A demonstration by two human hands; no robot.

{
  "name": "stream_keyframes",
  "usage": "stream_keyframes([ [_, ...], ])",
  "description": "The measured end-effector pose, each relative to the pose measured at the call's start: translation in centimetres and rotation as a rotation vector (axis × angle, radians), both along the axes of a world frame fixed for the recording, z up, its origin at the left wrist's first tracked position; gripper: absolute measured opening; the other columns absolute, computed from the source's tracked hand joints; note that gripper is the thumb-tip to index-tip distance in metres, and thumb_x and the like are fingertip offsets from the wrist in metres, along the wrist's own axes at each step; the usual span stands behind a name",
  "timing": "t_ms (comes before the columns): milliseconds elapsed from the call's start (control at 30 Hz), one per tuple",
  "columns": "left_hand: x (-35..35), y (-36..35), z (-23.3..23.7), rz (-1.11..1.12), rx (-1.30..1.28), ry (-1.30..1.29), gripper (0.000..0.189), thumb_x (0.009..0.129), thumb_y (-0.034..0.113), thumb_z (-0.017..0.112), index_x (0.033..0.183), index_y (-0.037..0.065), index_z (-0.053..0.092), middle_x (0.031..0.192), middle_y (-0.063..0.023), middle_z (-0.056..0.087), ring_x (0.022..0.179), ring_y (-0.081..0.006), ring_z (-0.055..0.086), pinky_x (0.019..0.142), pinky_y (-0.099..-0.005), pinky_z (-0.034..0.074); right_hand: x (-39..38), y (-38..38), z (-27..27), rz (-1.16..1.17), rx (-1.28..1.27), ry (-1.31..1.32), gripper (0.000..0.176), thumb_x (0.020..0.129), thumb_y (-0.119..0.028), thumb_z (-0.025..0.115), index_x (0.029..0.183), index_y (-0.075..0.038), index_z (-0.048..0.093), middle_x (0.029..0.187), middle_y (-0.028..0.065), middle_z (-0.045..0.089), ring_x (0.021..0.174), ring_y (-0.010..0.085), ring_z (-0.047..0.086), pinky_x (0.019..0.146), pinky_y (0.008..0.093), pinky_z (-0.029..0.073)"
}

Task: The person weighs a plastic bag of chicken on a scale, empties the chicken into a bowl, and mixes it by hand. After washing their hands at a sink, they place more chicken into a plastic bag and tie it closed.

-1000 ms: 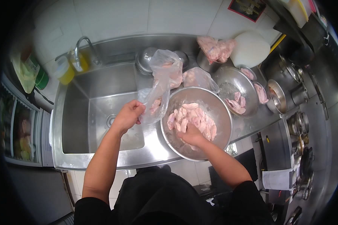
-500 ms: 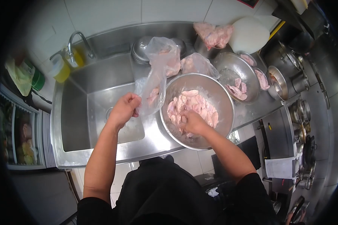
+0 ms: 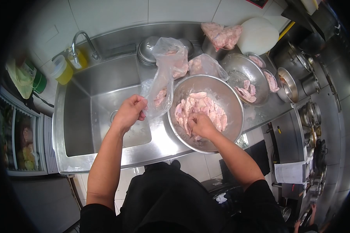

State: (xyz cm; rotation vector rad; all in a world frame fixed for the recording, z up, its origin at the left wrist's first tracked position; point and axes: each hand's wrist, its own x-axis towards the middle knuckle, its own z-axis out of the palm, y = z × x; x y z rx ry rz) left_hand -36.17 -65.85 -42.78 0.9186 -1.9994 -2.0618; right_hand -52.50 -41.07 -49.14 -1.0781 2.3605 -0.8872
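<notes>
A clear plastic bag (image 3: pixel 162 83) with raw chicken inside lies over the sink's right rim. My left hand (image 3: pixel 130 110) pinches the bag's open edge. To the right is a large steel bowl (image 3: pixel 231 136) holding a heap of raw chicken pieces (image 3: pixel 204 105), which look like wings. My right hand (image 3: pixel 202 125) reaches into this bowl, thumb and fingers closed at the near side of the heap on a chicken piece, mostly covered by the fingers.
A steel sink (image 3: pixel 105 112) with a faucet (image 3: pixel 81 42) is at left. Behind the bowl are another bag of chicken (image 3: pixel 208 65) and stacked bowls (image 3: pixel 147 50). A second bowl (image 3: pixel 256 79) with chicken stands right, near a white round board (image 3: pixel 259 35). Another person's hands (image 3: pixel 305 221) show at lower right.
My right hand has risen slightly within the bowl, its fingers still at the chicken. My left hand stays at the bag's edge. Another person's hands show more at lower right.
</notes>
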Motion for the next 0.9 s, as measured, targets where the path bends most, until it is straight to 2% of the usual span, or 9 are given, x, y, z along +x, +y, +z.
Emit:
stream_keyframes([
  [67, 0.0, 0.0, 0.0, -0.001, -0.003, 0.002, 0.020, 0.095, 0.022, 0.057, 0.098, 0.002, 0.058, 0.081, -0.0030, 0.059, 0.065, -0.0110, 0.054, 0.061, -0.0263, 0.049, -0.7, 0.2, -1.4, 0.042, -0.051, -0.024, 0.016, 0.085, -0.014, 0.060, 0.084, 0.001, 0.066, 0.077, 0.0180, 0.066, 0.062, 0.0323, 0.063, 0.063, 0.0385, 0.050],
  [167, 0.0, -0.1, 0.1, -0.002, -0.004, 0.010, 0.020, 0.095, 0.022, 0.057, 0.098, 0.002, 0.058, 0.081, -0.0029, 0.059, 0.064, -0.0109, 0.054, 0.061, -0.0263, 0.049, -0.6, 0.2, -0.6, -0.171, 0.002, -0.454, 0.017, 0.087, -0.015, 0.059, 0.089, 0.000, 0.068, 0.078, 0.0122, 0.066, 0.065, 0.0222, 0.063, 0.062, 0.0345, 0.049],
  [267, 0.0, -0.1, 0.2, 0.000, -0.002, 0.010, 0.020, 0.095, 0.022, 0.057, 0.098, 0.002, 0.058, 0.081, -0.0029, 0.059, 0.064, -0.0109, 0.054, 0.061, -0.0262, 0.048, -0.9, 0.4, 1.1, -0.200, 0.045, -0.568, 0.018, 0.092, -0.015, 0.060, 0.099, 0.000, 0.065, 0.083, 0.0036, 0.062, 0.071, 0.0105, 0.057, 0.064, 0.0268, 0.047],
  [367, 0.0, -0.1, 0.4, -0.001, 0.001, 0.003, 0.020, 0.095, 0.022, 0.057, 0.098, 0.002, 0.058, 0.081, -0.0030, 0.059, 0.064, -0.0109, 0.054, 0.061, -0.0261, 0.048, -1.8, 1.1, 0.5, -0.250, -0.054, -0.792, 0.019, 0.091, -0.012, 0.061, 0.105, 0.002, 0.063, 0.087, 0.0034, 0.062, 0.070, 0.0112, 0.056, 0.064, 0.0257, 0.046],
  [467, 0.0, -0.2, 0.2, -0.003, 0.002, 0.004, 0.019, 0.095, 0.021, 0.057, 0.098, 0.003, 0.057, 0.080, -0.0028, 0.058, 0.064, -0.0108, 0.054, 0.060, -0.0259, 0.048, -2.6, 2.1, 0.0, -0.238, -0.151, -0.914, 0.021, 0.090, -0.014, 0.060, 0.106, -0.002, 0.067, 0.086, 0.0022, 0.063, 0.070, 0.0090, 0.055, 0.066, 0.0240, 0.047],
  [667, -0.3, 0.0, 0.6, 0.000, -0.001, 0.000, 0.019, 0.095, 0.022, 0.058, 0.099, 0.004, 0.057, 0.080, -0.0020, 0.057, 0.061, -0.0105, 0.053, 0.060, -0.0264, 0.048, -2.4, 3.1, 3.0, -0.276, -0.327, -0.940, 0.025, 0.092, -0.014, 0.059, 0.113, 0.000, 0.064, 0.090, 0.0015, 0.063, 0.075, 0.0082, 0.055, 0.070, 0.0223, 0.047],
  [900, -0.7, 0.4, 0.9, 0.011, -0.003, -0.011, 0.017, 0.094, 0.021, 0.057, 0.098, 0.005, 0.057, 0.081, -0.0020, 0.057, 0.063, -0.0104, 0.053, 0.061, -0.0266, 0.048, -2.8, 5.0, 3.4, -0.212, -0.410, -0.939, 0.027, 0.093, -0.008, 0.056, 0.116, 0.005, 0.063, 0.095, 0.0030, 0.065, 0.075, 0.0084, 0.055, 0.074, 0.0237, 0.049],
])
